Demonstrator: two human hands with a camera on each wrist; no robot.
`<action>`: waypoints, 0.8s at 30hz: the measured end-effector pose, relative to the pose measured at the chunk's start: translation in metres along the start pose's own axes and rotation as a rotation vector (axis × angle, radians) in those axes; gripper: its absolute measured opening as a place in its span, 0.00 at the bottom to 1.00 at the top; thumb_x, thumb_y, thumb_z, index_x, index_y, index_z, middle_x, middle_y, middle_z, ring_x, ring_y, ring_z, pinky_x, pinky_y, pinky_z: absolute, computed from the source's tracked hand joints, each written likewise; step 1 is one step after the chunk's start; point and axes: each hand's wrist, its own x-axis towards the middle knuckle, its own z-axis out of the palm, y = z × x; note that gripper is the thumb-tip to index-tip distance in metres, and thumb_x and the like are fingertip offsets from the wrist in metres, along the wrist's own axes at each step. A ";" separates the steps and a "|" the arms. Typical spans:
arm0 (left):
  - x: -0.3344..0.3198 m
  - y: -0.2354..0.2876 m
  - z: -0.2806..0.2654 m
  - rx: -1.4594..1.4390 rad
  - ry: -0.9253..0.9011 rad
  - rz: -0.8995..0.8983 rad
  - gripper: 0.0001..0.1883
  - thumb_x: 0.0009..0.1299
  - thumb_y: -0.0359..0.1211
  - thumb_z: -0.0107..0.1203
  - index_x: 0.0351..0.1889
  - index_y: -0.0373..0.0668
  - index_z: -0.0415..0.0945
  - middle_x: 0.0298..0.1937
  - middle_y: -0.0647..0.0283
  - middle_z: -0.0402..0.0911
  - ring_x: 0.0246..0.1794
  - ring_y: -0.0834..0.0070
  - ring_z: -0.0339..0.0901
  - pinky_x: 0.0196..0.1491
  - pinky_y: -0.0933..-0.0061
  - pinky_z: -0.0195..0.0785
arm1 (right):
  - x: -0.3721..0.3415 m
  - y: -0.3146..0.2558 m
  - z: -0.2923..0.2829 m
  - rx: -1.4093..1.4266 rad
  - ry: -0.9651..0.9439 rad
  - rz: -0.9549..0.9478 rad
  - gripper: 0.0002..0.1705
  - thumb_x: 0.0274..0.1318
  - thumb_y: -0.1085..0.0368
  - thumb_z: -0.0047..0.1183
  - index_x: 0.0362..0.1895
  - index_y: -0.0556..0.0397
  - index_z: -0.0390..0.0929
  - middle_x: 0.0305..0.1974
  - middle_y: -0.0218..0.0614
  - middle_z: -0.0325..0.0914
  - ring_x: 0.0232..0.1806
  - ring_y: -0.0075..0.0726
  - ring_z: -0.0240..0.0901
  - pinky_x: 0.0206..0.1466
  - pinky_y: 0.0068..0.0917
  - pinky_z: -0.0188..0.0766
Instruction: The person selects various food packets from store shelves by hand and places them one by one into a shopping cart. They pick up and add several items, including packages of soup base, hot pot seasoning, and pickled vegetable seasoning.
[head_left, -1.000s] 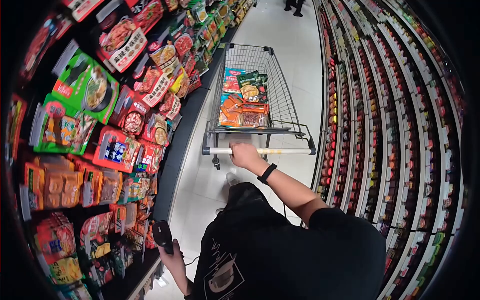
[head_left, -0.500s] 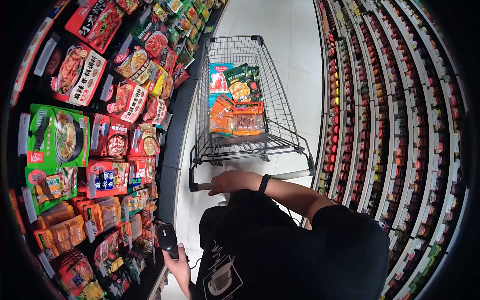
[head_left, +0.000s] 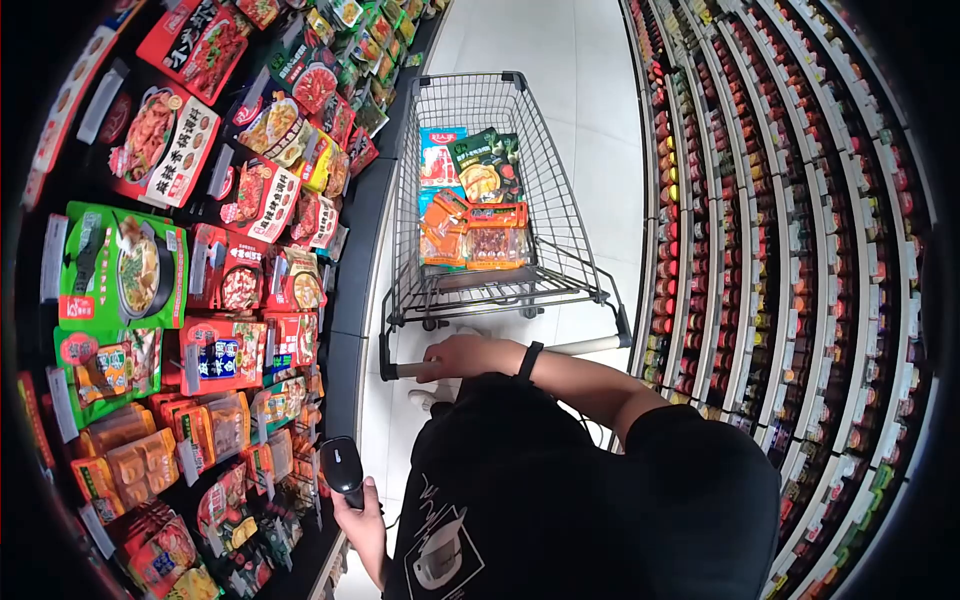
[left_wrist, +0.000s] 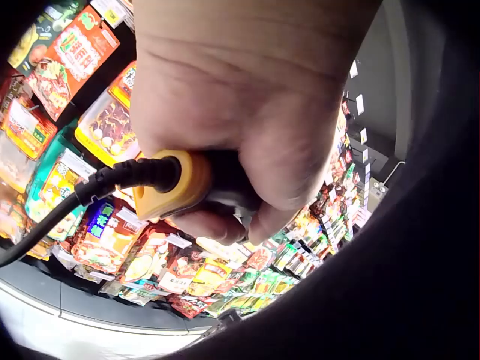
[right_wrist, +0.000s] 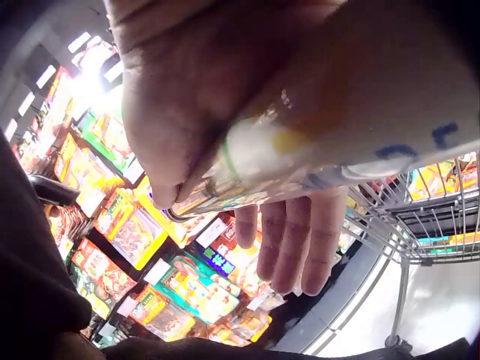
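My left hand [head_left: 361, 528] grips a black handheld barcode scanner [head_left: 342, 468] beside the left shelf, head end up. In the left wrist view, the fingers curl round its grip, and a black cable [left_wrist: 97, 182] leaves its yellow end [left_wrist: 178, 186]. My right hand [head_left: 462, 358] rests on the left part of the shopping cart's handle [head_left: 594, 346]. Seen from the right wrist, the bar crosses the palm while fairly straight fingers [right_wrist: 294, 247] extend past it. Inside the cart [head_left: 548, 190] lie several food packets, among them orange ones [head_left: 497, 252], a blue-and-white one [head_left: 437, 162] and a dark green one [head_left: 505, 160].
A shelf of hanging seasoning packets [head_left: 125, 265] runs close along my left, with a dark base ledge [head_left: 350, 300]. On the right stand long curved-looking rows of jars [head_left: 665, 270]. Pale tiled floor [head_left: 590, 60] stretches ahead between them.
The cart is closer to my body, and its handle sits lower in view. My right hand has shifted toward the handle's left end. The scanner has stayed in my left hand.
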 end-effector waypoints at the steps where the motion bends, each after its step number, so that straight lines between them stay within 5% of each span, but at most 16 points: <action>1: -0.003 0.000 -0.003 -0.014 0.017 -0.010 0.17 0.78 0.30 0.66 0.60 0.33 0.77 0.34 0.69 0.79 0.29 0.84 0.68 0.35 0.77 0.66 | -0.001 -0.003 0.000 -0.009 0.021 0.000 0.44 0.67 0.24 0.52 0.60 0.51 0.85 0.50 0.53 0.88 0.54 0.61 0.84 0.59 0.48 0.77; 13: -0.019 -0.044 -0.022 -0.072 0.071 -0.025 0.16 0.76 0.29 0.66 0.58 0.34 0.78 0.33 0.69 0.80 0.27 0.85 0.69 0.32 0.76 0.65 | -0.001 -0.021 0.002 -0.053 0.059 0.048 0.45 0.64 0.26 0.56 0.61 0.54 0.85 0.53 0.56 0.87 0.58 0.63 0.82 0.64 0.46 0.75; 19: -0.027 -0.020 -0.029 -0.158 0.062 -0.218 0.14 0.76 0.27 0.66 0.55 0.35 0.78 0.33 0.68 0.83 0.29 0.83 0.74 0.34 0.75 0.69 | 0.007 0.001 0.012 -0.053 0.148 -0.075 0.42 0.66 0.29 0.58 0.63 0.55 0.83 0.56 0.54 0.86 0.60 0.62 0.82 0.65 0.45 0.76; 24: -0.025 -0.050 -0.037 0.035 0.089 -0.078 0.16 0.73 0.34 0.70 0.54 0.40 0.79 0.32 0.52 0.86 0.29 0.69 0.81 0.38 0.64 0.76 | 0.020 0.004 0.011 0.067 0.071 -0.103 0.34 0.67 0.39 0.65 0.59 0.56 0.85 0.49 0.43 0.88 0.52 0.38 0.82 0.59 0.36 0.77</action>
